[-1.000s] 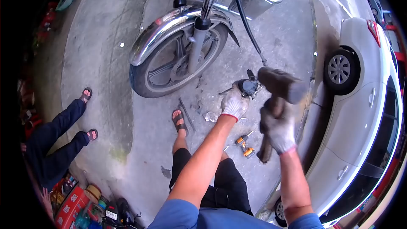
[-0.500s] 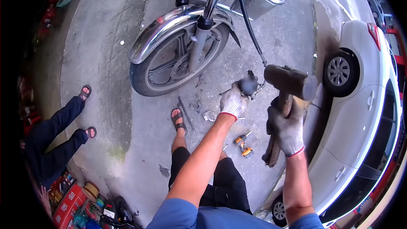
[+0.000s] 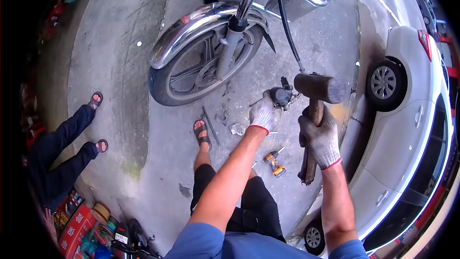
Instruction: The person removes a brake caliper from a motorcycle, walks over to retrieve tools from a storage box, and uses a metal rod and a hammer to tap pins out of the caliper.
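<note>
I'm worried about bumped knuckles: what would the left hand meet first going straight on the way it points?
The left hand would first meet the dark, round-capped part just ahead; the two appear to touch, though depth is unclear.

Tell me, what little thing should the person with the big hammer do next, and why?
Maybe give the dark metal part one careful tap, fingers well clear. The right hand holds the hammer up beside it, and the gloved left hand is right at the part, close to any blow. I can't tell exactly where the tap should land.
</note>
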A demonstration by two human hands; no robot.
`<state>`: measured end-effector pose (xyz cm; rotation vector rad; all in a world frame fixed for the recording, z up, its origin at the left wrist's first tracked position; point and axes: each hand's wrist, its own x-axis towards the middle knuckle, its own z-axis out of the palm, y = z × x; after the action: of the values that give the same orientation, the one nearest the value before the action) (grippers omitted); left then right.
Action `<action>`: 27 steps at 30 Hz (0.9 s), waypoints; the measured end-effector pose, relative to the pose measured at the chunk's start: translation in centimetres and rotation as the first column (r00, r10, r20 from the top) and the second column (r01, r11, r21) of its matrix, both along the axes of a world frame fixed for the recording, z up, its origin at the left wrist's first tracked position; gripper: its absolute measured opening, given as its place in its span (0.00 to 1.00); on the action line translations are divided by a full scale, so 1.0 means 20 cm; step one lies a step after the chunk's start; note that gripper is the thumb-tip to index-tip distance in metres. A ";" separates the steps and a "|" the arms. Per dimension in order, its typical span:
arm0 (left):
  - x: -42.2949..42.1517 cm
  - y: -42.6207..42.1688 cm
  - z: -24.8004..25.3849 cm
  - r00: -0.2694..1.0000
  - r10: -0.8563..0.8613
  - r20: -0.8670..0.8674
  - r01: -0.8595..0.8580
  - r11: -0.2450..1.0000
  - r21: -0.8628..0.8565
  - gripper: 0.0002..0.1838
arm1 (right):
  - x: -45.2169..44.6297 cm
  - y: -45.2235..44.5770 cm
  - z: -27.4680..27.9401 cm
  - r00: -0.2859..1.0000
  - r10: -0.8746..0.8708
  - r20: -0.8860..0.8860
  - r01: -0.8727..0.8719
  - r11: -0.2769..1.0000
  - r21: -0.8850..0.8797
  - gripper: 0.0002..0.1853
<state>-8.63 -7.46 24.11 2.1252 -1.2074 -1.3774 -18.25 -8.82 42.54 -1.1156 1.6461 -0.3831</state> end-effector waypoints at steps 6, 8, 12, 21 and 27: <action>-0.04 -0.05 -0.01 0.994 0.042 -0.104 -0.040 0.999 0.021 0.28 | -0.02 0.03 -0.37 0.975 0.177 -0.135 -0.170 0.983 0.065 0.13; -0.06 -0.02 -0.06 0.991 0.039 -0.126 -0.036 0.999 0.025 0.28 | -0.01 0.04 -0.32 0.969 0.187 -0.162 -0.167 0.977 0.133 0.13; -0.02 -0.04 -0.01 0.993 0.060 -0.099 -0.056 0.997 0.046 0.29 | -0.03 0.02 -0.24 0.994 0.078 -0.071 -0.080 0.996 -0.026 0.12; 0.01 -0.07 -0.08 0.991 0.102 -0.084 -0.107 0.992 -0.064 0.24 | -0.10 0.05 -0.40 0.985 0.135 -0.108 -0.130 0.990 0.046 0.08; 0.08 0.00 -0.04 0.991 0.094 -0.091 -0.095 0.995 -0.007 0.24 | -0.03 -0.01 -0.14 0.999 0.028 -0.038 -0.027 0.999 0.033 0.09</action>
<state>-7.10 -7.38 23.35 2.0611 -1.0635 -1.4063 -18.84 -9.10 39.70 -1.1268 1.6627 -0.3182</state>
